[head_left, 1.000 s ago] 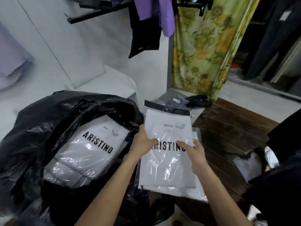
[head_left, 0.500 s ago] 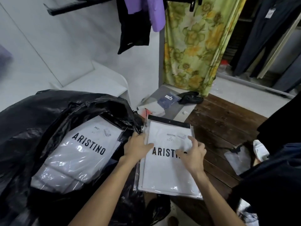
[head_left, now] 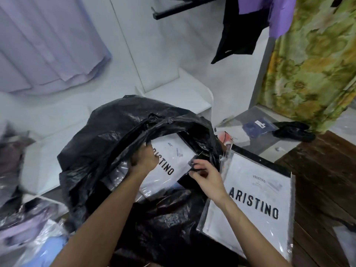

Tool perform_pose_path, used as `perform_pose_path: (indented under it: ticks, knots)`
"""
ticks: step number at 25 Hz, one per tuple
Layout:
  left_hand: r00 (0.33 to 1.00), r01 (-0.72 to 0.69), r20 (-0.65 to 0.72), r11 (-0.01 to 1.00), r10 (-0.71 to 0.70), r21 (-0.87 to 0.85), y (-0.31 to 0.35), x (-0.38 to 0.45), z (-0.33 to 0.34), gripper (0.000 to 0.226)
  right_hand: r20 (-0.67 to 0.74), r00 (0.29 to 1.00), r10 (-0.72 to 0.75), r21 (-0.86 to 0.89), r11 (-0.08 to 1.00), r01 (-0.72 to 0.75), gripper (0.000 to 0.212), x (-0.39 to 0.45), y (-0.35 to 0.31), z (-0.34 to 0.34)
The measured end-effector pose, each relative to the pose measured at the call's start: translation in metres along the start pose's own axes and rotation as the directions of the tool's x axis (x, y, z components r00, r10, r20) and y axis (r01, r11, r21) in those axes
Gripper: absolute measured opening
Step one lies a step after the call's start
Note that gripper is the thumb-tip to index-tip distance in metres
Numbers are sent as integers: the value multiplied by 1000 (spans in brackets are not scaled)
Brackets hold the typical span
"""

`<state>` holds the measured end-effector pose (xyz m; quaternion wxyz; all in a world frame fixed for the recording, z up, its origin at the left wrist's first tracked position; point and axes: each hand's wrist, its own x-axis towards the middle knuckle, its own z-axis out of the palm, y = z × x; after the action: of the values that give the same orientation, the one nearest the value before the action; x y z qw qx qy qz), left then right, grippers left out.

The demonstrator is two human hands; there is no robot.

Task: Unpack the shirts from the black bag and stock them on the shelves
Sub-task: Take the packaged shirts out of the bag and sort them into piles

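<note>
Reaching hands: both are at the mouth of the black bag point(head_left: 107, 151), working on the next packaged shirt point(head_left: 169, 158).
Left hand point(head_left: 143, 158): fingers curled over the left side of the packaged shirt inside the bag, closed on its edge as far as can be seen.
Right hand point(head_left: 206, 176): thumb and fingers pinched on the black plastic rim just beside the package's right corner, holding the opening apart.
Shirt location: flat and tilted within the bag's mouth, lettering facing up, partly covered by the left hand.
Handling: likely light and floppy, with a slick clear wrapper that can slide; a grip along two opposite edges looks safest, not the glossy face.
Unpacked stack point(head_left: 256, 197): wrapped shirts lying on the wooden floor point(head_left: 323, 180), touching the bag's right side.
Edges: the bag's crumpled rim overlaps the package's top and may snag on withdrawal.
Open room: the white shelf point(head_left: 181, 97) behind the bag looks bare; the floor to the right offers space.
</note>
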<state>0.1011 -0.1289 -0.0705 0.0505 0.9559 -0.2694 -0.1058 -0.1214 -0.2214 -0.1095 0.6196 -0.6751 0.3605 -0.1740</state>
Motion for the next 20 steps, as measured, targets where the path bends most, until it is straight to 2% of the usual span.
perform_pose_path:
  ticks: [3,5,7,10,12,14,16,18,20]
  knots:
    - [995,97,55,977,-88,-192,-36,33,16,65,96,995,4,-2,1000,-4,36,9,-1,15]
    - [991,135,55,964,-125,-228,-50,47,28,76,109,994,7,2,1000,-7,37,12,1,18]
    - [990,144,26,977,-141,-157,-39,28,14,94,122,992,16,1,1000,-16,38,11,2,16]
    - [996,91,-10,989,-90,121,-25,13,9,104,114,993,42,-3,999,-42,41,10,1,9]
    - [995,81,38,977,-91,199,-18,10,7,90,116,991,62,2,998,-62,41,8,2,5]
    - [997,-7,83,987,-7,163,-12,5,8,56,122,990,75,12,997,-77,41,6,5,3]
    - [986,-125,118,991,120,39,1,-4,6,24,98,991,95,42,994,-99,39,5,4,-1]
    - [961,-195,167,970,219,-145,18,-20,-4,10,43,991,127,93,987,-130,42,7,5,-5]
    - [927,-308,161,933,338,-187,31,-41,-18,8,-19,983,185,146,973,-180,54,7,5,-9]
